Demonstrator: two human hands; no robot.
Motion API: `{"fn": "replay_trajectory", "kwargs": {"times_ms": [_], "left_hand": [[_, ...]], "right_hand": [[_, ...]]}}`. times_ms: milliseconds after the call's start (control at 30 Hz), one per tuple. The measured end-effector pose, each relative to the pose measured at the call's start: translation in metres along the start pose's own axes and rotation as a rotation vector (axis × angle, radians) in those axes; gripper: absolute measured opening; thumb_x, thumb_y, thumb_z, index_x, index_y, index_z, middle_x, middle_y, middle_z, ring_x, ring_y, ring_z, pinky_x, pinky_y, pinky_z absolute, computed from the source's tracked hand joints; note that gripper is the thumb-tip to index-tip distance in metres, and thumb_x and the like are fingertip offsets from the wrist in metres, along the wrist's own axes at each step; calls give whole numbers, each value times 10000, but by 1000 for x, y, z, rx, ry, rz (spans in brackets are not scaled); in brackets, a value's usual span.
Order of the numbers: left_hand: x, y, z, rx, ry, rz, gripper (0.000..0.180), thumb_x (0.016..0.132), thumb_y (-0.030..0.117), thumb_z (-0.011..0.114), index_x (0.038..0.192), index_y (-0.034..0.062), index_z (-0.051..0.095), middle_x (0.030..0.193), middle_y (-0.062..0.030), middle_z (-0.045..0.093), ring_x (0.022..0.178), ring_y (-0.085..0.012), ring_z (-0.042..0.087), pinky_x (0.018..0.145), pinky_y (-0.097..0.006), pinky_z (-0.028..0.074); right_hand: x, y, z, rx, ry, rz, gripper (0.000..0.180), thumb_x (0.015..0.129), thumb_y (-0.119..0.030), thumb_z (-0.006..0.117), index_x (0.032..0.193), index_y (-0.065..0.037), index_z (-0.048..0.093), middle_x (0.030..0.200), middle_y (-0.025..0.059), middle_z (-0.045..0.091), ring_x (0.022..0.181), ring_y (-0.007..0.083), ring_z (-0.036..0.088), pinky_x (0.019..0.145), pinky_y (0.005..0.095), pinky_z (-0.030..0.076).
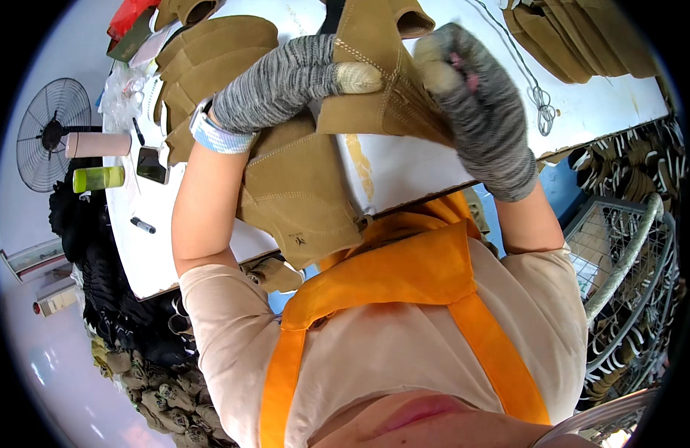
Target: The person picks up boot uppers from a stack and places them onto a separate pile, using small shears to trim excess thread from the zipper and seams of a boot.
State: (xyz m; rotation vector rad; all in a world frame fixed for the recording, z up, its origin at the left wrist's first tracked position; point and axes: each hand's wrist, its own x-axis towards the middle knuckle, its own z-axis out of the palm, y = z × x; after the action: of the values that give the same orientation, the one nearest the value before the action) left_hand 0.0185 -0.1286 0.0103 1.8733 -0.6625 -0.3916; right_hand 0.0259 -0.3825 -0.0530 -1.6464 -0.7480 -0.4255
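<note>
While both gloved hands pinch it, the tan suede boot upper (375, 82) sits between left hand (285, 78) and right hand (475, 104).

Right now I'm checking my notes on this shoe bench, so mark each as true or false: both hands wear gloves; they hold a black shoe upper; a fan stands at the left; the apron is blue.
1. Both hands wear gloves: true, the left hand and right hand wear grey knit.
2. False: the boot upper is tan.
3. True: fan.
4. False: the apron is orange.
</note>
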Motion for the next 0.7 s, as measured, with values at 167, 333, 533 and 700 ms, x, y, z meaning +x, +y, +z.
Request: {"fn": "replay_trajectory", "kwargs": {"times_ms": [167, 333, 533, 700], "left_hand": [[5, -9, -2, 48, 33, -17, 454, 936, 363, 668, 1245, 32, 643, 1155, -69, 690, 1072, -141, 633, 954, -292, 490], [10, -14, 3, 2, 178, -3, 476, 943, 400, 650, 1241, 28, 646, 1104, -76, 705, 998, -148, 668, 892, -281, 524], [-1, -11, 0, -228, 459, -198, 543, 899, 446, 687, 1215, 6, 652, 1079, -82, 701, 969, -149, 662, 883, -280, 523], [6, -2, -6, -131, 229, -120, 469, 905, 408, 684, 1166, 18, 685, 1048, -60, 701, 935, -131, 649, 858, -274, 517]], "right_hand": [[11, -13, -29, 86, -240, 262, 402, 933, -338, 681, 1212, -52, 628, 1076, 91, 669, 970, 236, 643, 863, 327, 518], [10, -10, -30, -272, -309, -38, 440, 934, -400, 651, 1221, -66, 645, 1045, 114, 676, 921, 280, 671, 839, 340, 526], [26, -25, -38, -414, -383, -262, 408, 943, -423, 613, 1119, -61, 678, 846, 80, 597, 782, 255, 609, 720, 341, 491], [35, -38, -42, -583, -428, -354, 350, 879, -331, 693, 1146, -107, 667, 1003, 94, 645, 895, 300, 641, 793, 375, 525]]}}
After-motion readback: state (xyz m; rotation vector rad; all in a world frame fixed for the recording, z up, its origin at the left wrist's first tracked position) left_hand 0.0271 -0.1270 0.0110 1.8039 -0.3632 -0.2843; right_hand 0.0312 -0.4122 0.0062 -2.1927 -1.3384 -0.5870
